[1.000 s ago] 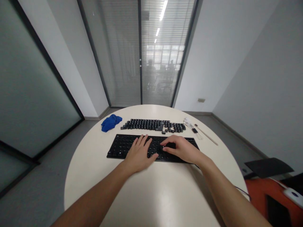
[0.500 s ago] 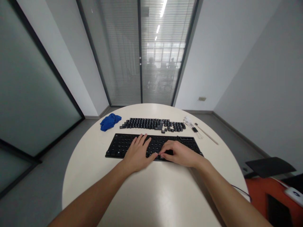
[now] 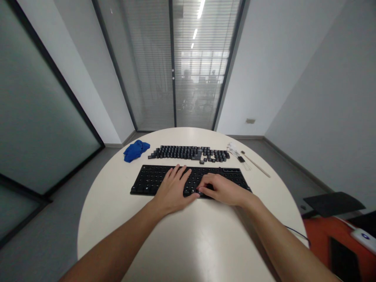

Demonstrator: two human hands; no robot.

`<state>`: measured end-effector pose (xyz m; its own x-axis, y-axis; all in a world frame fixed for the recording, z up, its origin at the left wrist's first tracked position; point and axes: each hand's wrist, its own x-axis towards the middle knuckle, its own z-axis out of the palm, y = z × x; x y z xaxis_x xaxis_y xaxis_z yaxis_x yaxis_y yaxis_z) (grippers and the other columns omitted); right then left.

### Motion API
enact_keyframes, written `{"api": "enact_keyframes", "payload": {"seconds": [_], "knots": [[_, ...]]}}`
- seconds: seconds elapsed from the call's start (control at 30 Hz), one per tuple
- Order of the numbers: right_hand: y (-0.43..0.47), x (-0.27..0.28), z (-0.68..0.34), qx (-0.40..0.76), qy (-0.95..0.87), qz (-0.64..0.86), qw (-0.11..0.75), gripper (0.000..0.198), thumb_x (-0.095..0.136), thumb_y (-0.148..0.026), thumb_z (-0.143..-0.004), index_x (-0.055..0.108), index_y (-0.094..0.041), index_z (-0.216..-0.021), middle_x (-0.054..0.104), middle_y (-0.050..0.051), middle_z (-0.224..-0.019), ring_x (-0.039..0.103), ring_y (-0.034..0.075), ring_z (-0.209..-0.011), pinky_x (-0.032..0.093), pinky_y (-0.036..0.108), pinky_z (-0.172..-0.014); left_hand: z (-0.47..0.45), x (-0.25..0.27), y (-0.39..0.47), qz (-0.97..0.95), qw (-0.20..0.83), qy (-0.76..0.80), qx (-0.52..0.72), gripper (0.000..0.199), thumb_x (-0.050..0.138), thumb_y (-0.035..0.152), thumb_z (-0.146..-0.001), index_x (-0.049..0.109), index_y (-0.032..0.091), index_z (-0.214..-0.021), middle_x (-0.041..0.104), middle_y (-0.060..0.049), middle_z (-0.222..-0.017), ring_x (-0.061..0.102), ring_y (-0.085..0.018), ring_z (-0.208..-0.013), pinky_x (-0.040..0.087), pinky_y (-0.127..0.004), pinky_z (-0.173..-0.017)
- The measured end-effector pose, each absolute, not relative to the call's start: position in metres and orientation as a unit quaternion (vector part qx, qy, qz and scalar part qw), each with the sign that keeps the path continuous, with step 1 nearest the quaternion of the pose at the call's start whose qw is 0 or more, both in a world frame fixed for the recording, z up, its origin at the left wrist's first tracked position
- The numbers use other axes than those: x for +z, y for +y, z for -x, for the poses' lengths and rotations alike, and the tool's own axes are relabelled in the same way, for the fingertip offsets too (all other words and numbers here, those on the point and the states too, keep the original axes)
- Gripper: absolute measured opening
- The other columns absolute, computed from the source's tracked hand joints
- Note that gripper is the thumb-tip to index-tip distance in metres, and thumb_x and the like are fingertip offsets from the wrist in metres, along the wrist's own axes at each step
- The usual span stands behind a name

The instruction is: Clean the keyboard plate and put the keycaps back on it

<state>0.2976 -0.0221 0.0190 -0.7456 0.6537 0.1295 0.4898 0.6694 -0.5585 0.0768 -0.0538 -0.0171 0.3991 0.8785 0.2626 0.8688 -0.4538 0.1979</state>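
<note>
At the far left we have the frosted glass panel (image 3: 44, 109), and then the round pale table (image 3: 164, 250). On its far left part lies a blue cloth (image 3: 136, 151), crumpled. To the right of it, nearer to us, is the black keyboard (image 3: 147, 178) — it lies flat across the middle of the table, and rows of small pale spots show on its bare key places. Behind it, apart from it, we see the loose keycaps (image 3: 176, 152), set in rows which become more scattered to the right.

Our left hand (image 3: 174, 190) rests palm down on the middle of the keyboard, with its fingers spread apart; it grips nothing, and its thumb points toward the other hand. Our right hand (image 3: 219, 188) is just beside, over the right part of the keyboard. Its thumb and forefinger come near each other at the front edge — whether they are closed on a small piece, we cannot tell.

Further right lie a white crumpled item (image 3: 232, 148), a small black tool with wire loops (image 3: 241, 159) and a thin stick (image 3: 257, 164) with a dark head. Beside our right forearm, a dark cable (image 3: 296, 233) runs to the table edge. At the far right is an orange seat (image 3: 315, 235), which bears a dark flat object (image 3: 345, 258) and a white device (image 3: 362, 238).
</note>
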Motion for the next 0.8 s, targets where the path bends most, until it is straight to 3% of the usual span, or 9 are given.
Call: {"api": "enact_keyframes", "payload": {"seconds": [0.33,0.5,0.67,0.8], "knots": [[-0.0198,0.0155,-0.3031,0.26,-0.89,0.334,0.168,0.012,0.06,-0.023,-0.093,0.07,-0.018,-0.09,0.072,0.004,-0.087,0.063,0.017,-0.078,0.046,0.028,-0.072,-0.0818,-0.0204,-0.0541,-0.838,0.031,0.509,0.192,0.07,0.056,0.058,-0.091,0.047,0.017,-0.146,0.045,-0.013,-0.155,0.035,-0.032,-0.146,0.027,-0.05,-0.122],[-0.0197,0.0171,-0.3043,0.254,-0.897,0.322,0.165,0.012,0.061,-0.022,-0.092,0.072,-0.018,-0.089,0.073,0.004,-0.088,0.064,0.017,-0.081,0.047,0.029,-0.076,-0.0814,-0.0213,-0.0537,-0.841,0.034,0.504,0.194,0.068,0.057,0.057,-0.091,0.047,0.019,-0.145,0.045,-0.012,-0.155,0.034,-0.032,-0.147,0.025,-0.052,-0.122],[-0.0203,0.019,-0.3044,0.243,-0.9,0.329,0.152,0.012,0.074,-0.023,-0.079,0.071,-0.018,-0.089,0.072,0.004,-0.09,0.064,0.019,-0.084,0.047,0.029,-0.076,-0.0819,-0.0207,-0.0535,-0.84,0.036,0.507,0.192,0.067,0.058,0.055,-0.09,0.048,0.018,-0.145,0.046,-0.012,-0.154,0.035,-0.032,-0.146,0.026,-0.052,-0.122],[-0.0192,0.02,-0.3058,0.229,-0.9,0.336,0.158,0.006,0.072,-0.021,-0.082,0.071,-0.019,-0.087,0.072,0.004,-0.089,0.064,0.019,-0.085,0.047,0.03,-0.079,-0.0811,-0.0204,-0.0526,-0.838,0.037,0.507,0.196,0.064,0.057,0.053,-0.092,0.049,0.017,-0.143,0.048,-0.011,-0.152,0.038,-0.031,-0.144,0.028,-0.05,-0.121]]}}
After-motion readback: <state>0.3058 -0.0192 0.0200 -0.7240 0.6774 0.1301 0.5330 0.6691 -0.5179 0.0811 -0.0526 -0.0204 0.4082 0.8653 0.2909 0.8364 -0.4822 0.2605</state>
